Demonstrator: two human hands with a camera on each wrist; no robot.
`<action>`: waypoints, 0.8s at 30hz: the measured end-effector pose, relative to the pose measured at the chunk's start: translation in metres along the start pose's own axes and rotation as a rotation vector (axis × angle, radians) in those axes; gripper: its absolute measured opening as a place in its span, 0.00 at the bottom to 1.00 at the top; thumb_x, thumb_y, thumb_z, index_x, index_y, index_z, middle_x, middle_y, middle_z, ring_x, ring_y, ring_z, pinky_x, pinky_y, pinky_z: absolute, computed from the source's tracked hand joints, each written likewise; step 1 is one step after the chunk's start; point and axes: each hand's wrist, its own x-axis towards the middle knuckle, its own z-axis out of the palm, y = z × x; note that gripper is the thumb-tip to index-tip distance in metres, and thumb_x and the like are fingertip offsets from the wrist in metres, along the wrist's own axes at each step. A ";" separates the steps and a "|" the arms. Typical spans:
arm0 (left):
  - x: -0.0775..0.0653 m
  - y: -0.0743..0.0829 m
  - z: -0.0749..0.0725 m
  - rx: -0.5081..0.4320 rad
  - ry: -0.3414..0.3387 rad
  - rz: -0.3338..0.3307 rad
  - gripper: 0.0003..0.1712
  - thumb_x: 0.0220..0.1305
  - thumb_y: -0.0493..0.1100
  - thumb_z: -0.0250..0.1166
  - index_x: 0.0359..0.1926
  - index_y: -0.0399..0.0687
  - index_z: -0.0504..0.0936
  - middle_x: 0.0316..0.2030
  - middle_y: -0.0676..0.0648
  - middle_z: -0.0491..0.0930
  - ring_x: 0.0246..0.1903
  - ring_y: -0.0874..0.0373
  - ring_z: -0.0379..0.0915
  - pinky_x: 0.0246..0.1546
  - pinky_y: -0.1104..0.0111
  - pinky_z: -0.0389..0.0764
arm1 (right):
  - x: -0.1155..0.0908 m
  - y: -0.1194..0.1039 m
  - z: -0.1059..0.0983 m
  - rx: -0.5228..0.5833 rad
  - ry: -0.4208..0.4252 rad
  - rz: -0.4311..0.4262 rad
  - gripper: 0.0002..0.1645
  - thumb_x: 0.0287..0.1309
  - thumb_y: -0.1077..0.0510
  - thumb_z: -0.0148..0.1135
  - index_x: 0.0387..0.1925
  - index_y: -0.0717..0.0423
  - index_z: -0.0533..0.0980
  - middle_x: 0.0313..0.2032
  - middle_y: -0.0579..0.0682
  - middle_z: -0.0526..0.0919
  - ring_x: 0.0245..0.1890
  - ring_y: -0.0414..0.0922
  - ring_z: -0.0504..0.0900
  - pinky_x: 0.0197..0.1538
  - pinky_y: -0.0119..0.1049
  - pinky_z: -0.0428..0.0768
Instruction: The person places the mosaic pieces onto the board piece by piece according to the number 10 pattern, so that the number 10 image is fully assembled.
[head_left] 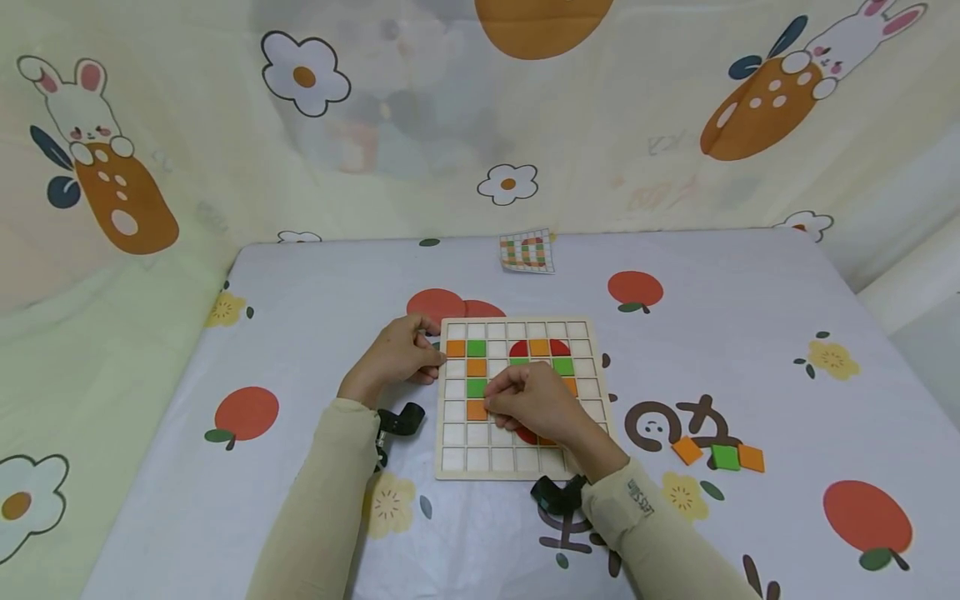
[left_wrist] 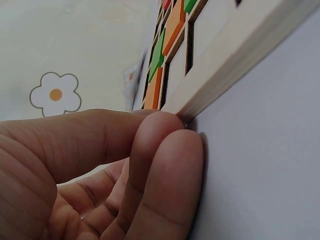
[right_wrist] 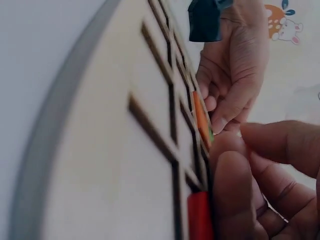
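Note:
A square wooden grid board (head_left: 453,468) lies on the table, holding orange, green and rounded red tiles in some cells. At its left edge my left hand (head_left: 401,354) grips the frame between thumb and fingers; the left wrist view shows those fingertips against the wooden rim. My right hand (head_left: 536,400) reaches over the board's middle and covers several cells. Its thumb and fingertips come together beside an orange tile (head_left: 476,410) in the second column. Whether they pinch a tile is hidden. Above that tile sit a green tile (head_left: 476,387) and another orange one.
Loose tiles lie right of the board: an orange tile (head_left: 687,451), a green tile (head_left: 725,457) and a second orange one beside it. A small pattern card (head_left: 527,252) rests at the table's back edge. A printed cloth curtain (head_left: 420,167) rises behind.

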 end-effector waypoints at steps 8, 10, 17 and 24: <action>0.001 -0.002 0.000 -0.001 0.008 -0.001 0.23 0.66 0.33 0.71 0.59 0.42 0.74 0.36 0.42 0.78 0.25 0.57 0.81 0.30 0.69 0.87 | -0.024 0.000 -0.024 -0.029 0.039 -0.039 0.12 0.66 0.59 0.70 0.46 0.62 0.85 0.35 0.56 0.88 0.29 0.49 0.84 0.37 0.36 0.87; 0.001 -0.001 0.001 -0.007 0.008 -0.003 0.23 0.66 0.33 0.71 0.59 0.42 0.74 0.36 0.42 0.78 0.25 0.57 0.81 0.30 0.69 0.88 | -0.035 0.002 -0.038 -0.051 0.074 -0.027 0.14 0.65 0.58 0.70 0.47 0.62 0.85 0.35 0.56 0.88 0.29 0.49 0.83 0.36 0.36 0.87; 0.000 -0.001 0.001 -0.021 0.004 -0.011 0.24 0.66 0.33 0.71 0.60 0.42 0.74 0.37 0.42 0.77 0.26 0.56 0.81 0.30 0.69 0.88 | -0.082 0.030 -0.094 -0.104 0.186 0.034 0.18 0.67 0.56 0.70 0.51 0.65 0.82 0.33 0.55 0.86 0.28 0.47 0.81 0.30 0.36 0.85; -0.002 0.000 0.000 -0.019 0.007 -0.008 0.24 0.67 0.34 0.71 0.60 0.42 0.73 0.37 0.41 0.77 0.26 0.56 0.82 0.31 0.69 0.88 | -0.129 0.068 -0.142 -0.151 0.346 0.196 0.24 0.69 0.51 0.70 0.55 0.66 0.81 0.32 0.49 0.87 0.26 0.45 0.82 0.27 0.36 0.83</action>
